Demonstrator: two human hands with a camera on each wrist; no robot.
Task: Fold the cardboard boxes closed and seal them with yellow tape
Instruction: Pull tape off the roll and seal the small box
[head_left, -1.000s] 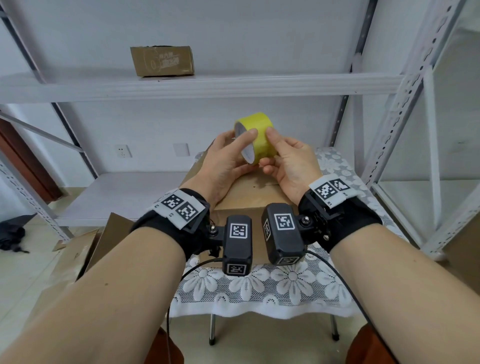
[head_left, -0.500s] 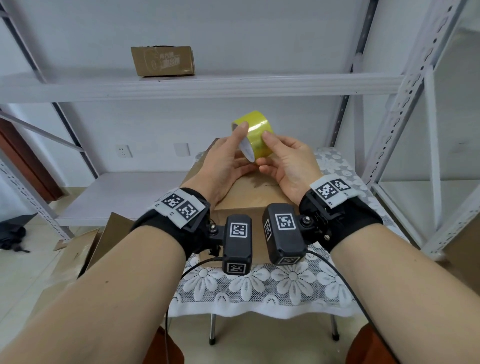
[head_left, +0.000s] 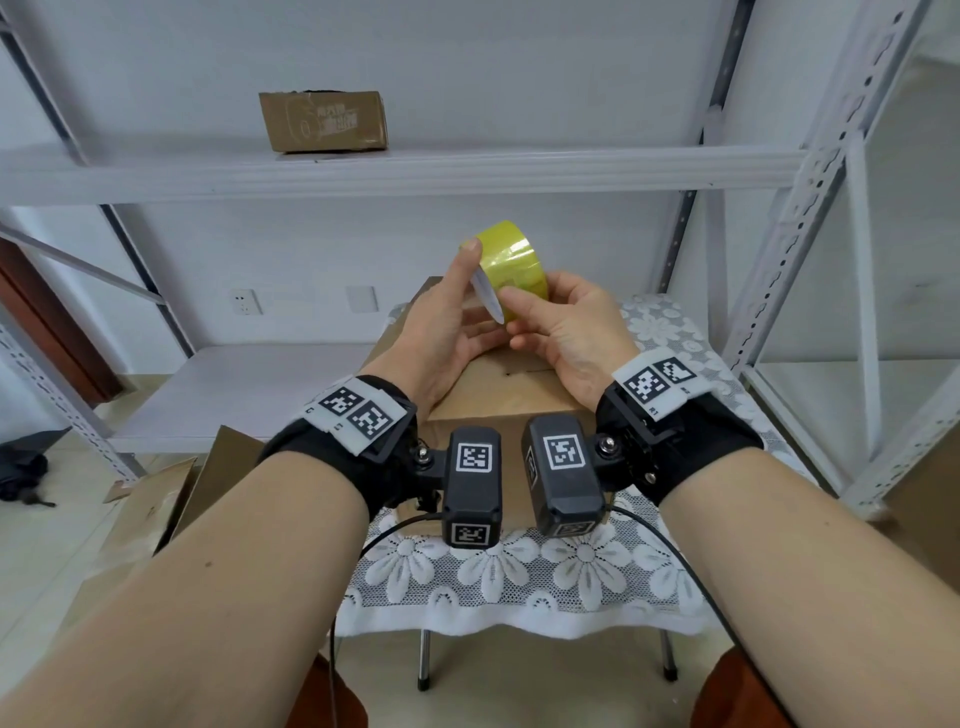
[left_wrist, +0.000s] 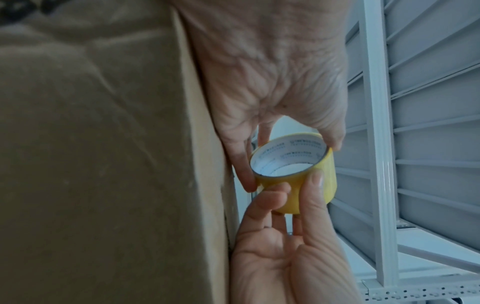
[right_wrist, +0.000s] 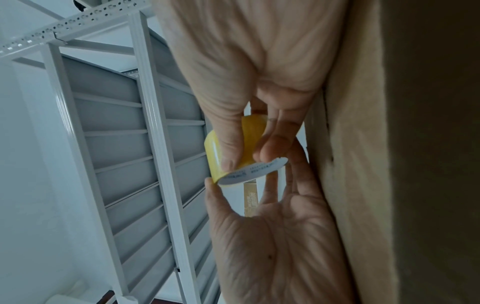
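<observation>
Both hands hold a yellow tape roll (head_left: 514, 262) in the air above a closed brown cardboard box (head_left: 498, 397) on the table. My left hand (head_left: 467, 291) grips the roll across its white core, thumb on the upper rim. My right hand (head_left: 537, 299) pinches the roll's yellow outer face between thumb and fingers. The left wrist view looks into the roll (left_wrist: 330, 178) and its printed white core. In the right wrist view my right thumb lies on the yellow band (right_wrist: 250, 134). No loose tape end shows.
A small cardboard box (head_left: 323, 122) sits on the upper shelf of a white metal rack (head_left: 467, 169). Flattened cardboard (head_left: 156, 499) lies on the floor at the left. A white lace cloth (head_left: 519, 577) covers the small table. A rack upright (head_left: 810, 208) stands at the right.
The roll has risen a little and turned in my hands. My left thumb has moved up to its top rim, and my right thumb has slid lower on the yellow face.
</observation>
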